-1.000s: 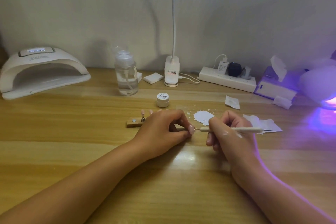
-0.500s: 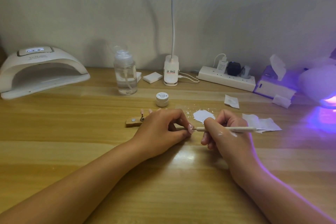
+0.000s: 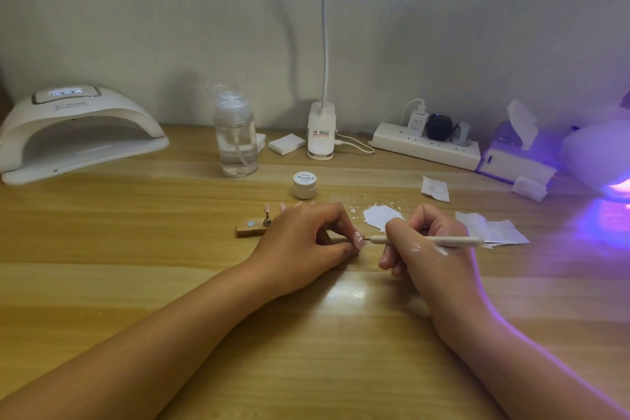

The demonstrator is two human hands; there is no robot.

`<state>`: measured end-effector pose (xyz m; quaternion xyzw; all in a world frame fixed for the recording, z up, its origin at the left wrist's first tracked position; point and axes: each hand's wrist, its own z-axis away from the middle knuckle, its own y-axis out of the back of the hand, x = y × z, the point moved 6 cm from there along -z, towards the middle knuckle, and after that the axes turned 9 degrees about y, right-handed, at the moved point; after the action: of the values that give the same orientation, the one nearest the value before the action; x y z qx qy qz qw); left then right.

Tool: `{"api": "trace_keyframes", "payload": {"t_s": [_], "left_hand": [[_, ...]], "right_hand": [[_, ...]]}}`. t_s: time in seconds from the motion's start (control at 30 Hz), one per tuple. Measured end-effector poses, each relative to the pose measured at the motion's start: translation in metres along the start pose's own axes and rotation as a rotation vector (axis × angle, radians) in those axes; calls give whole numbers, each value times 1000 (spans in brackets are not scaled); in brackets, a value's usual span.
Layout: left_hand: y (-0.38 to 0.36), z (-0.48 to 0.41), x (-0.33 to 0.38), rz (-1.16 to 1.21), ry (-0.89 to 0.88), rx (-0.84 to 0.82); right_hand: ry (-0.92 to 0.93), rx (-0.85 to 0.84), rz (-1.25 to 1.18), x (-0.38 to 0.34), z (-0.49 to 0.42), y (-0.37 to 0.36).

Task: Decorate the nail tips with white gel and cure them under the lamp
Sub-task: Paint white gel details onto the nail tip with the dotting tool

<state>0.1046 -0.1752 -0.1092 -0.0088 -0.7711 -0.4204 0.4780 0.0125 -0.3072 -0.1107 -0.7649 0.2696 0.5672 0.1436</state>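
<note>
Head view: both forearms lie on the wooden tabletop (image 3: 163, 269) and the hands meet near its middle. The left hand (image 3: 303, 239) pinches a pink nail tip (image 3: 358, 238) between thumb and forefinger, the other fingers curled under. The right hand (image 3: 426, 249) grips a white pen (image 3: 446, 241) like a pencil, its fine metal point touching the nail tip; white smears mark the back of this hand. Just behind the pen lies a patch of white gel (image 3: 381, 216) spread on the tabletop, with a closed jar (image 3: 304, 184) further back. A wooden holder (image 3: 250, 228) beside the left hand carries another pink tip (image 3: 267, 207). A white lamp (image 3: 78, 133) stands far left, well apart from the hands. At the right edge a second lamp (image 3: 603, 160) glows purple. Paper wipes (image 3: 491, 232) lie under the pen's rear end.
</note>
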Motion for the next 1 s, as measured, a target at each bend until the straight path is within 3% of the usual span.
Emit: {"api": "trace_keyframes", "payload": {"t_s": [0.87, 1.0], "left_hand": [[0, -1, -1, 0, -7, -1], [0, 0, -1, 16, -7, -13]], "right_hand": [[40, 11, -11, 1, 0, 1], [97, 125, -41, -5, -2, 11]]}}
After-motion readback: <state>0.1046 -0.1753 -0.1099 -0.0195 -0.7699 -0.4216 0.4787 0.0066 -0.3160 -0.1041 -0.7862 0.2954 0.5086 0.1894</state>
